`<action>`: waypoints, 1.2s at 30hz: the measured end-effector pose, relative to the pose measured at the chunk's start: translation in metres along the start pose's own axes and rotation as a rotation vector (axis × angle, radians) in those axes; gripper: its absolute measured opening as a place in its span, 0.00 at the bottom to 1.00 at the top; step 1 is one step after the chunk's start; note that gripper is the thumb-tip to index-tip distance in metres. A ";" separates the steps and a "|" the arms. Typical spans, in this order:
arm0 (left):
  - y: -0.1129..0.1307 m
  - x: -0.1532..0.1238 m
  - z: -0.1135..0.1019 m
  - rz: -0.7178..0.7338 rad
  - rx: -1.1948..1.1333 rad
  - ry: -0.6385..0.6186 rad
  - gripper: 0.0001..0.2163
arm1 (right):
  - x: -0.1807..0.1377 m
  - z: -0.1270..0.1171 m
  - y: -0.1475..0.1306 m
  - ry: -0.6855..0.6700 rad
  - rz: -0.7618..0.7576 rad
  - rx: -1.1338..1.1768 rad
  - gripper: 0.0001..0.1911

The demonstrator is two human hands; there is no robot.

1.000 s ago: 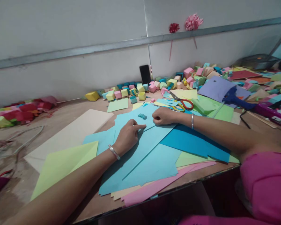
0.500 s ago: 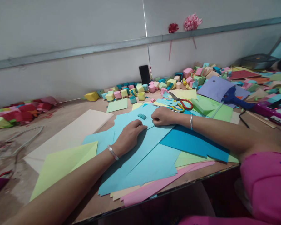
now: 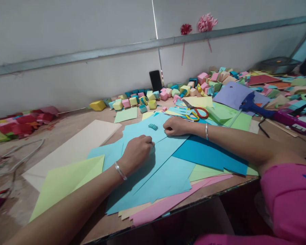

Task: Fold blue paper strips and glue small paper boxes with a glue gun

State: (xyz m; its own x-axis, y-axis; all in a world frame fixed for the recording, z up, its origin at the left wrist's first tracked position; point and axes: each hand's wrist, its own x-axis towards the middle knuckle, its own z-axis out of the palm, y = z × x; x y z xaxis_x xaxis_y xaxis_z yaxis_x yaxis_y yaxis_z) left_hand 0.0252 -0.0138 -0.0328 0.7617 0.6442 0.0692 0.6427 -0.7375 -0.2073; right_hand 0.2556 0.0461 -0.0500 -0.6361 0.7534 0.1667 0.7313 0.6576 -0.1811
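Note:
Light blue paper sheets [image 3: 165, 177] lie overlapped in front of me. My left hand [image 3: 137, 151] is over them with its fingers curled and pressed together; whatever they pinch, if anything, is too small to make out. Resting on the upper right of the same paper, my right hand [image 3: 177, 126] is closed in a loose fist, and its inside is hidden. Just beyond and between the hands sits a small teal folded paper strip [image 3: 153, 127]. Behind my right hand lie scissors with red handles [image 3: 201, 112] and another pair with yellow handles [image 3: 194, 117].
Folded paper cubes [image 3: 150, 97] line the wall, with a phone [image 3: 155, 80] propped among them. To the right lies a blue and purple glue gun [image 3: 275, 112]. Green paper [image 3: 68, 183] and cream paper [image 3: 76, 146] lie at left. A darker blue sheet [image 3: 211, 154] sits under my right forearm.
My left hand has lifted and turned a little, its fingers drawn in closer together. My right hand stays in place as a fist. The whole view has shifted slightly.

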 end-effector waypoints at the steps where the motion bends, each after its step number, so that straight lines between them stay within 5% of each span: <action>1: 0.006 -0.002 -0.004 -0.025 0.052 -0.045 0.13 | 0.000 0.000 0.000 -0.004 0.001 -0.003 0.09; 5: 0.031 -0.010 -0.021 -0.103 0.169 -0.213 0.14 | 0.001 0.001 0.001 -0.009 -0.001 -0.005 0.09; 12: 0.040 -0.017 -0.031 -0.286 0.203 -0.261 0.17 | 0.001 0.001 0.004 -0.001 -0.019 0.014 0.09; 20: 0.030 -0.013 -0.006 -0.082 0.099 0.119 0.13 | 0.001 0.000 0.002 -0.023 -0.011 -0.033 0.09; 28: 0.022 -0.005 0.005 -0.067 -0.021 0.064 0.13 | -0.005 -0.004 -0.028 0.186 -0.076 -0.404 0.14; 32: 0.022 -0.006 0.003 -0.064 -0.031 0.029 0.15 | -0.018 -0.008 -0.067 -0.024 -0.240 -0.430 0.19; 36: 0.022 -0.005 0.002 -0.056 -0.021 0.014 0.15 | -0.030 -0.018 -0.087 -0.258 -0.110 -0.385 0.16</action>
State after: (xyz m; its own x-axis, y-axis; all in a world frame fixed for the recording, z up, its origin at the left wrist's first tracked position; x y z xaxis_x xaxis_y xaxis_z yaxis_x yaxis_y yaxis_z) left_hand 0.0351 -0.0333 -0.0394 0.7252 0.6821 0.0941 0.6861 -0.7044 -0.1819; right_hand 0.2148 -0.0337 -0.0218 -0.7196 0.6885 -0.0903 0.6631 0.7200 0.2047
